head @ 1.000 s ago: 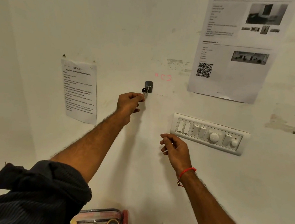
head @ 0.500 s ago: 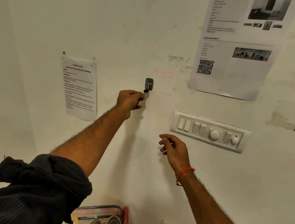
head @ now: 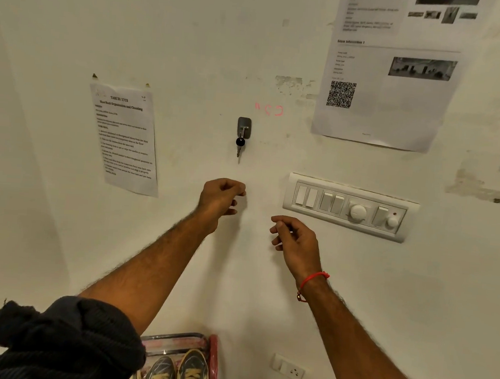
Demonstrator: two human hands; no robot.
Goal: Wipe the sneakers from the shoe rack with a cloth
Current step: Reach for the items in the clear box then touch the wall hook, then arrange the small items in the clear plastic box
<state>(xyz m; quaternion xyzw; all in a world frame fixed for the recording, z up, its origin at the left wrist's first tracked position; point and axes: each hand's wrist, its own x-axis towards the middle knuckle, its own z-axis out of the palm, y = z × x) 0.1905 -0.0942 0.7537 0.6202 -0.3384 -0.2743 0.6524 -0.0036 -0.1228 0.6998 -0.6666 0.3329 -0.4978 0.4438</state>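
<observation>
Two hands raised before the wall, both empty: left hand [head: 222, 197] loosely curled just below the key [head: 240, 143] hanging on its hook [head: 244, 127], right hand [head: 294, 240] relaxed nearby. Sneakers [head: 176, 370] down on the shoe rack [head: 212, 363], untouched; no cloth visible.

Domestic entryway, by appearance; key [head: 239, 145] on wall hook [head: 244, 126] at centre; switch panel [head: 349, 207] right of centre; shoe rack [head: 213, 363] holding sneakers [head: 177, 372] at bottom edge.
</observation>
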